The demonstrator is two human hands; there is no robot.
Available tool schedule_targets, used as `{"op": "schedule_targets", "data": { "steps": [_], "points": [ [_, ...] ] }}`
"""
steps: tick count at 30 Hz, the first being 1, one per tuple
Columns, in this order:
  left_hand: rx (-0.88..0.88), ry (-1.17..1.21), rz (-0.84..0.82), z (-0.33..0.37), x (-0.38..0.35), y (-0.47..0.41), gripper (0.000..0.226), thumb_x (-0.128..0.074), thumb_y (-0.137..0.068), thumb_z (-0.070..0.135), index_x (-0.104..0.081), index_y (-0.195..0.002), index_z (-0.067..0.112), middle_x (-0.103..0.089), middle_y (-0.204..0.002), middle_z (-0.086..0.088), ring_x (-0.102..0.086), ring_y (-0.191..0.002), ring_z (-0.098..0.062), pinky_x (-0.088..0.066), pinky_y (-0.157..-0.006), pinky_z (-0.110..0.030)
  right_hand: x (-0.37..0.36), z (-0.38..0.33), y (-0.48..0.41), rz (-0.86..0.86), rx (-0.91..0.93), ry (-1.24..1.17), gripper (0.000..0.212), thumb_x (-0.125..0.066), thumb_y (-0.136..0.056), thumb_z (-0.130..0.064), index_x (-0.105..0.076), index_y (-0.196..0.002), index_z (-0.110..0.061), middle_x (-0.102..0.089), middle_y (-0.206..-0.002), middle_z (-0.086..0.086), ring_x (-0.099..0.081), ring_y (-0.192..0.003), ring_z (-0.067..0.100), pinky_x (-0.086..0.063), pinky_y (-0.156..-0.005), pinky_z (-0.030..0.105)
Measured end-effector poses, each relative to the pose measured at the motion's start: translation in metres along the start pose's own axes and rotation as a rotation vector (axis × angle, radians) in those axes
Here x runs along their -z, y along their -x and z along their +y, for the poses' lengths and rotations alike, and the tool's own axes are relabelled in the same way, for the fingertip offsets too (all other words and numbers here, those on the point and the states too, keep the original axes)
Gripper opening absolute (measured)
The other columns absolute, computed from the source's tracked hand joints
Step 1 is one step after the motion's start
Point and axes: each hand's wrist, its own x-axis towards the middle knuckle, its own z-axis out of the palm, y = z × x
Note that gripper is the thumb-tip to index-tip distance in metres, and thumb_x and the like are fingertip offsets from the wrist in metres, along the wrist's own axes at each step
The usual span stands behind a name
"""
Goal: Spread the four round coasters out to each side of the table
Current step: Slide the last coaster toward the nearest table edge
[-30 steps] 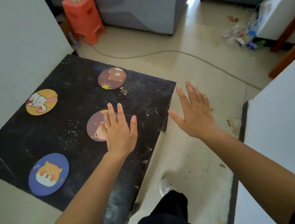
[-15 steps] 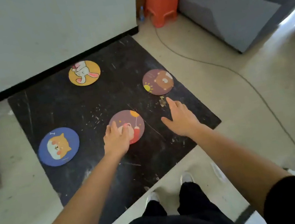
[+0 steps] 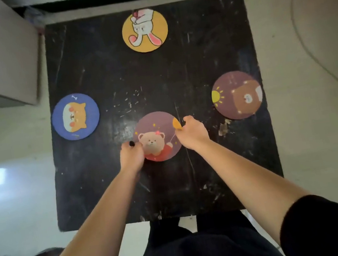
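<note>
on scuffed black table (image 3: 111,189), hands pinch round bear coaster (image 3: 155,134).

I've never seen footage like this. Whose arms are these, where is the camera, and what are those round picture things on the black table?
No machine here: a person wears a camera on the head, looking down at their own bare arms. The black table carries four round coasters: a yellow rabbit coaster at the far edge, a blue dog coaster on the left, a brown bear coaster on the right, and a mauve teddy coaster nearest. The left hand and right hand grip that nearest one by opposite edges.
</note>
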Motion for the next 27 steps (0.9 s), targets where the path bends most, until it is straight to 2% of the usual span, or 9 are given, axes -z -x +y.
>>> {"op": "schedule_targets", "data": {
  "steps": [2, 4, 5, 7, 12, 16, 21, 24, 27],
  "points": [
    [0.03, 0.046, 0.034, 0.003, -0.005, -0.005, 0.04, -0.051, -0.087, 0.038, -0.061, -0.109, 0.007, -0.065, -0.111, -0.017, -0.061, -0.1, -0.035, -0.053, -0.088, -0.047, -0.001, 0.003, -0.008, -0.017, -0.034, -0.047, 0.051, -0.06, -0.091, -0.027, -0.047, -0.139, -0.013, -0.062, -0.126, 0.011, -0.061, -0.114, 0.031, -0.041, -0.075, 0.027],
    [0.016, 0.034, 0.066, 0.003, -0.008, -0.01, 0.039, -0.056, -0.086, 0.046, -0.062, -0.084, 0.008, -0.062, -0.085, -0.014, -0.062, -0.083, -0.034, -0.055, -0.082, -0.05, 0.0, 0.009, -0.012, -0.031, -0.014, -0.04, 0.04, -0.061, -0.092, -0.028, -0.057, -0.13, -0.015, -0.068, -0.119, 0.008, -0.063, -0.111, 0.029, -0.044, -0.075, 0.028],
    [-0.006, 0.012, 0.083, 0.002, -0.009, -0.01, 0.039, -0.057, -0.087, 0.045, -0.056, -0.07, 0.011, -0.054, -0.072, -0.013, -0.057, -0.069, -0.03, -0.055, -0.076, -0.052, 0.001, 0.013, -0.012, -0.033, 0.004, -0.016, 0.033, -0.061, -0.093, -0.029, -0.065, -0.123, -0.016, -0.07, -0.115, 0.007, -0.065, -0.108, 0.028, -0.045, -0.075, 0.028],
    [-0.036, -0.016, 0.11, 0.001, -0.009, -0.007, 0.037, -0.058, -0.088, 0.036, -0.049, -0.059, 0.015, -0.049, -0.063, -0.011, -0.048, -0.061, -0.025, -0.055, -0.07, -0.054, 0.004, 0.019, -0.008, -0.019, 0.032, 0.021, 0.023, -0.061, -0.094, -0.028, -0.071, -0.113, -0.02, -0.072, -0.112, 0.006, -0.066, -0.105, 0.027, -0.046, -0.074, 0.028],
    [-0.105, 0.04, 0.075, 0.0, 0.002, 0.014, 0.02, -0.061, -0.087, 0.03, -0.059, -0.076, 0.014, -0.058, -0.074, -0.008, -0.052, -0.07, -0.024, -0.054, -0.075, -0.05, 0.009, 0.033, 0.022, 0.044, 0.051, -0.073, 0.023, -0.059, -0.096, -0.037, -0.064, -0.114, -0.023, -0.068, -0.114, 0.002, -0.064, -0.104, 0.023, -0.042, -0.076, 0.028],
    [-0.262, 0.017, 0.021, -0.014, 0.022, 0.034, 0.01, -0.063, -0.086, 0.024, -0.059, -0.079, 0.017, -0.064, -0.081, -0.008, -0.058, -0.074, -0.025, -0.052, -0.071, -0.044, 0.007, 0.038, 0.059, 0.117, 0.063, -0.126, 0.032, -0.054, -0.094, -0.054, -0.064, -0.106, -0.027, -0.063, -0.089, -0.01, -0.059, -0.092, 0.016, -0.038, -0.074, 0.028],
    [-0.378, -0.06, -0.015, -0.061, 0.044, 0.05, 0.008, -0.065, -0.085, 0.023, -0.063, -0.089, 0.016, -0.066, -0.085, 0.0, -0.061, -0.079, -0.019, -0.043, -0.067, -0.031, -0.021, 0.05, 0.103, 0.179, 0.066, -0.125, 0.03, -0.059, -0.093, -0.048, -0.064, -0.112, -0.026, -0.059, -0.083, -0.014, -0.058, -0.089, 0.014, -0.039, -0.07, 0.028],
    [-0.358, -0.105, -0.054, -0.093, 0.048, 0.057, 0.008, -0.064, -0.086, 0.023, -0.062, -0.089, 0.016, -0.064, -0.082, 0.002, -0.06, -0.079, -0.019, -0.041, -0.067, -0.03, -0.04, 0.058, 0.125, 0.194, 0.052, -0.131, 0.031, -0.06, -0.093, -0.047, -0.065, -0.115, -0.025, -0.062, -0.09, -0.01, -0.058, -0.089, 0.014, -0.038, -0.072, 0.026],
    [-0.33, -0.118, -0.085, -0.118, 0.048, 0.063, 0.016, -0.063, -0.088, 0.028, -0.063, -0.09, 0.013, -0.067, -0.082, -0.002, -0.062, -0.078, -0.022, -0.044, -0.067, -0.032, -0.057, 0.068, 0.135, 0.174, 0.025, -0.108, 0.028, -0.059, -0.096, -0.029, -0.064, -0.122, -0.023, -0.069, -0.104, -0.004, -0.063, -0.103, 0.019, -0.039, -0.076, 0.025]
  ]
}}
